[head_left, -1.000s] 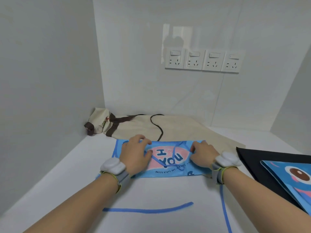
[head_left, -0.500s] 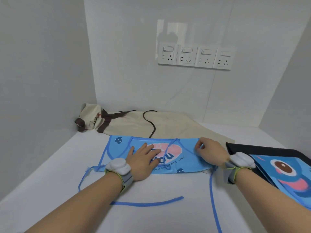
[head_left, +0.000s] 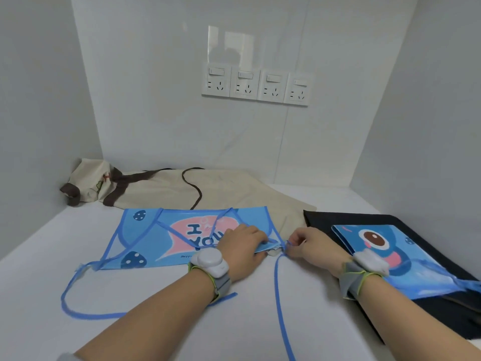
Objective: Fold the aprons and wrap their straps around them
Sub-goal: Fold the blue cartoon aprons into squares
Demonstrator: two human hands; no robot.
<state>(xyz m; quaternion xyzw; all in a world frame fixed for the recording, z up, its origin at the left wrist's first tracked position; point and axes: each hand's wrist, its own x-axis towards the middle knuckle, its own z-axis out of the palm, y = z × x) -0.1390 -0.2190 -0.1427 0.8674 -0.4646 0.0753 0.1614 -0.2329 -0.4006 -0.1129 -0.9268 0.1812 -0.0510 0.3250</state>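
A blue apron (head_left: pixel 156 238) with a pink "I YOU" bubble lies folded into a long strip on the white table. My left hand (head_left: pixel 243 247) grips its right end, thumb under the edge. Just right of it my right hand (head_left: pixel 309 246) pinches the right blue strap (head_left: pixel 279 295), which trails toward me off the bottom of the view. The left blue strap (head_left: pixel 78 290) loops across the table in front of the apron and passes under my left wrist.
A beige apron (head_left: pixel 234 191) with brown straps lies behind, its bunched end (head_left: pixel 88 183) in the left corner. At the right a black apron (head_left: pixel 442 256) carries a folded blue cartoon apron (head_left: pixel 406 259). Wall sockets (head_left: pixel 255 86) sit above. Grey walls close three sides.
My left hand has slid from the apron's middle to its right end and now grips it. My right hand has shifted off the apron's end and pinches the right strap.
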